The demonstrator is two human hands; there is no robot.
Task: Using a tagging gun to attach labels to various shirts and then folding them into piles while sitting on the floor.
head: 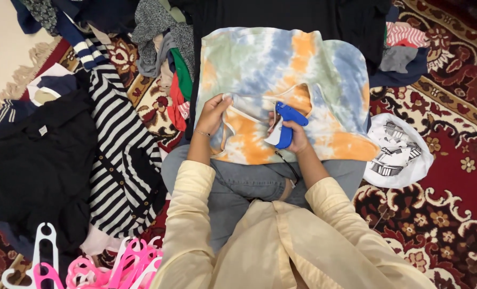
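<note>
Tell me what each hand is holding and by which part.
Right hand grips the blue plastic tagging gun by its handle; left hand pinches the tie-dye cotton top at its neckline.

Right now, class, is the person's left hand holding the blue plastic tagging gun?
No, the blue plastic tagging gun is gripped in the right hand, while the left hand pinches the neckline of the tie-dye top.

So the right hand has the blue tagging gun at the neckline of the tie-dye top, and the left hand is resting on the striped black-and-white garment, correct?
Not quite. In the head view the left hand is not on the striped black-and-white garment, which lies apart to the left. It pinches the neckline of the tie-dye top. The rest holds: the right hand has the blue tagging gun at that neckline.
</note>
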